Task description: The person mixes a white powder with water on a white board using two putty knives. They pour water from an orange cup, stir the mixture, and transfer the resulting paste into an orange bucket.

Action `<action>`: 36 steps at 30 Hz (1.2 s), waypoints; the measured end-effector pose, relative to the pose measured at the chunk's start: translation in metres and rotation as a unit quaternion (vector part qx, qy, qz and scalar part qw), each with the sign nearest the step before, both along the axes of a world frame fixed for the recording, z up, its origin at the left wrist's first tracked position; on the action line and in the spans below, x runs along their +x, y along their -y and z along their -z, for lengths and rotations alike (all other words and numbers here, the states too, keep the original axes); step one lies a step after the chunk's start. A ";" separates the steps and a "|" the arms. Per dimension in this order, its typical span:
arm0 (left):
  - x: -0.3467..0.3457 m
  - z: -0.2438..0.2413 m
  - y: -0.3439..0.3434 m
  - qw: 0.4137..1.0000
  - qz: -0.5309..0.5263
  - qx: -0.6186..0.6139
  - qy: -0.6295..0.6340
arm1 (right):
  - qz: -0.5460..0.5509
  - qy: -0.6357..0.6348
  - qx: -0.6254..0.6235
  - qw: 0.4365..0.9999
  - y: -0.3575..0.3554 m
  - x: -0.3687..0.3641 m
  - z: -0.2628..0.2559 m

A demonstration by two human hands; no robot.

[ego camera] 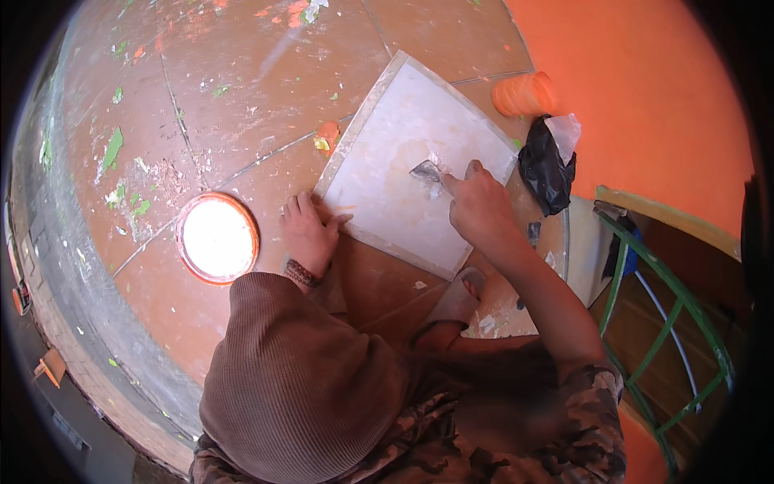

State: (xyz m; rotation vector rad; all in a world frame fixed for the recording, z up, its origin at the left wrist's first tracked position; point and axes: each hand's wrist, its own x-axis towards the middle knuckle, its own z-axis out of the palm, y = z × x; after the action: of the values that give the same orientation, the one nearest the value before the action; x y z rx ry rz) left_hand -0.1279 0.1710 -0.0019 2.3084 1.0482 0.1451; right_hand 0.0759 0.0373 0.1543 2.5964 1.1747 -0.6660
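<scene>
A white panel [387,139] with a tan border lies on the brown tiled floor before me. My right hand [481,202] grips a putty knife [426,171], its blade over the middle of the panel beside a smear of whitish paste [436,158]. The handle is mostly hidden in my fist. At the panel's near left corner is my left hand [309,233], the thumb on the border and the fingers against the corner. A round tub [217,238] with an orange rim stands left of that hand; its inside is bright white and overexposed.
Beyond the panel's right edge are an orange cylindrical container [523,94] and a black plastic bag [547,166]. An orange wall [641,103] rises on the right, with a green metal frame [677,305] below it. Paint flakes [113,148] litter the floor [242,115]. My sandalled foot [462,296] is near the panel.
</scene>
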 end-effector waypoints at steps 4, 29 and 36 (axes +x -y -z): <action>-0.001 -0.002 -0.001 1.000 0.006 -0.002 0.005 | -0.053 0.016 0.034 0.998 -0.009 0.006 0.006; -0.003 0.001 -0.001 1.000 0.011 0.009 0.023 | -0.058 -0.148 0.111 0.981 0.001 0.055 -0.007; -0.001 -0.001 0.000 0.999 0.010 0.022 0.045 | -0.105 -0.163 0.081 0.978 -0.010 0.022 0.012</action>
State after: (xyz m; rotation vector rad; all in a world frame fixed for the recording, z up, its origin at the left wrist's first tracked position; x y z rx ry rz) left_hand -0.1287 0.1709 -0.0008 2.3282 0.9851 0.2633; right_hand 0.0979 0.0471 0.1420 2.5024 1.6366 -1.0135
